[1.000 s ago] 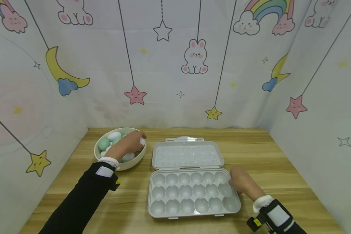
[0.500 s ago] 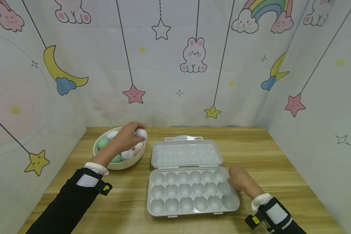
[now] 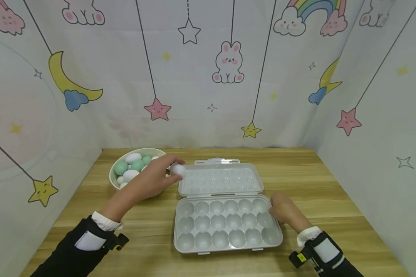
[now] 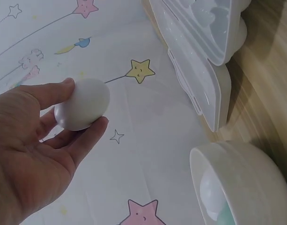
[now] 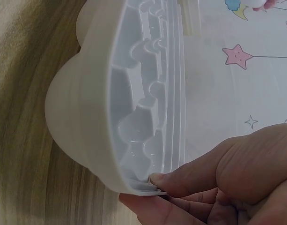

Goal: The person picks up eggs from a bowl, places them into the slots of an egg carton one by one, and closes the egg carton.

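A white egg (image 4: pixel 82 104) is pinched between the thumb and fingers of my left hand (image 3: pixel 156 175); in the head view it overlaps the left edge of the carton lid. The clear plastic egg carton (image 3: pixel 220 222) lies unfolded on the table, with rows of round hollows holding nothing. My right hand (image 3: pixel 287 211) grips the carton's right rim, thumb (image 5: pixel 180 183) on the inside and fingers beneath. Behind my left wrist stands a cream bowl (image 3: pixel 112 175) of white and green eggs (image 3: pixel 121 167), partly hidden by that hand.
The carton's lid (image 3: pixel 222 179) lies folded back toward the rear of the wooden table (image 3: pixel 305 181). White cloth (image 3: pixel 194 84) printed with stars and rabbits closes in the back and both sides.
My left hand has lifted the white egg out of the bowl and carried it right, toward the carton lid. My right hand keeps its hold on the carton rim.
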